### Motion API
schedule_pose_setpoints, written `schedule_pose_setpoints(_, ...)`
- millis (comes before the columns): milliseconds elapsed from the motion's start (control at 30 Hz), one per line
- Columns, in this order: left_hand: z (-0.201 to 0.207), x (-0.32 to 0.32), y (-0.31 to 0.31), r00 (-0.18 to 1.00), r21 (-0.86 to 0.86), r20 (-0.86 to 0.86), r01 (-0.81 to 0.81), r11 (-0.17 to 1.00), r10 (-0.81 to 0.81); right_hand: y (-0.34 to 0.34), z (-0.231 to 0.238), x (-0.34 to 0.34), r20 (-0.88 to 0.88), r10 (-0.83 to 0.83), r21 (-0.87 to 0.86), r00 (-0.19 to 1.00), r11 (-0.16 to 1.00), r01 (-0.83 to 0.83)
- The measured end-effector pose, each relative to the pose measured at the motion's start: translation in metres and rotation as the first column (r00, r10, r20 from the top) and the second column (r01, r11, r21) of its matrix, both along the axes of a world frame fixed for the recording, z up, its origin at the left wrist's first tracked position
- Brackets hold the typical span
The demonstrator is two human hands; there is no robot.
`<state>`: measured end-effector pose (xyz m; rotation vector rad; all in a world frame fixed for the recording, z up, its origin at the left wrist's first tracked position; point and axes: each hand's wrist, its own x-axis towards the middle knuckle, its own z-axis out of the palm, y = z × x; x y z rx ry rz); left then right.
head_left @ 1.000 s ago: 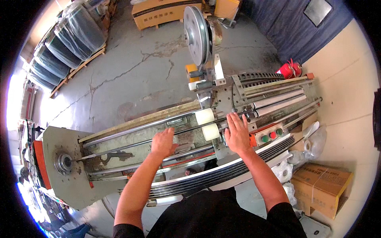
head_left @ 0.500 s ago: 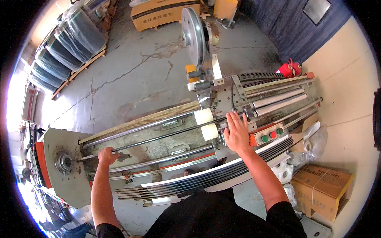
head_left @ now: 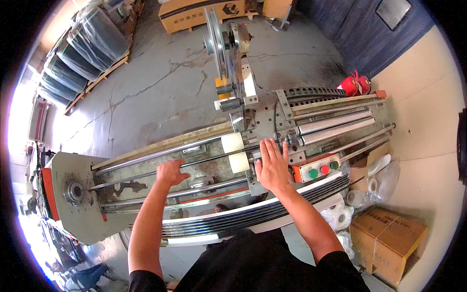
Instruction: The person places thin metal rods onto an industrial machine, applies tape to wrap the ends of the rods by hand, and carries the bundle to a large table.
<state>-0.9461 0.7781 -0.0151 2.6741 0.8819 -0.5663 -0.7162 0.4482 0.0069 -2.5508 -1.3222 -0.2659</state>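
A long, thin dark rod (head_left: 209,159) runs from the round chuck (head_left: 74,193) at the left end of a machine toward its sliding carriage (head_left: 264,115). My left hand (head_left: 170,173) is around the rod between chuck and carriage, fingers over it and thumb on the near side. Two white rollers (head_left: 238,162) on the carriage lie above and below the rod. Palm down, my right hand (head_left: 273,168) rests at the carriage just right of these rollers, its fingers stretched out. It covers the rod's right part.
A control box (head_left: 318,168) with green and red buttons sits right of my right hand. Several dark rods (head_left: 219,221) lie on a rack before me. Beyond the carriage stands a grey wheel (head_left: 217,44). Cardboard boxes (head_left: 386,238) and red fire extinguishers (head_left: 355,85) are at the right.
My left hand has moved right along the rod, away from the chuck. The carriage, with its wheel, rollers and control box, has shifted left, and my right hand with it.
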Motion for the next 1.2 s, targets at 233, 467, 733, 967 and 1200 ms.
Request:
schedule_pose_setpoints(233,0.022,0.088,-0.086,0.992,-0.07,0.117,0.05,0.996,-0.042,-0.001,0.0,0.003,-0.017,0.046,0.022,0.999,0.999,-0.046)
schedule_pose_setpoints(467,0.013,0.103,-0.102,0.981,-0.052,0.167,0.112,0.992,-0.102,-0.001,0.003,0.003,-0.044,0.063,0.003,0.997,0.998,-0.062)
schedule_pose_setpoints(733,-0.001,0.017,-0.034,0.96,-0.03,0.278,0.007,1.0,0.002,-0.003,0.0,0.006,-0.046,0.054,-0.025,0.997,0.998,-0.055)
schedule_pose_setpoints(967,-0.037,-0.099,0.071,0.957,0.015,0.213,-0.206,0.978,0.198,-0.001,0.012,0.011,-0.17,0.012,-0.075,0.985,0.997,-0.025)
schedule_pose_setpoints(1200,-0.052,-0.138,0.113,0.953,0.04,0.05,-0.302,0.952,0.3,0.084,0.0,0.088,-0.697,0.053,0.177,0.715,0.979,0.1)
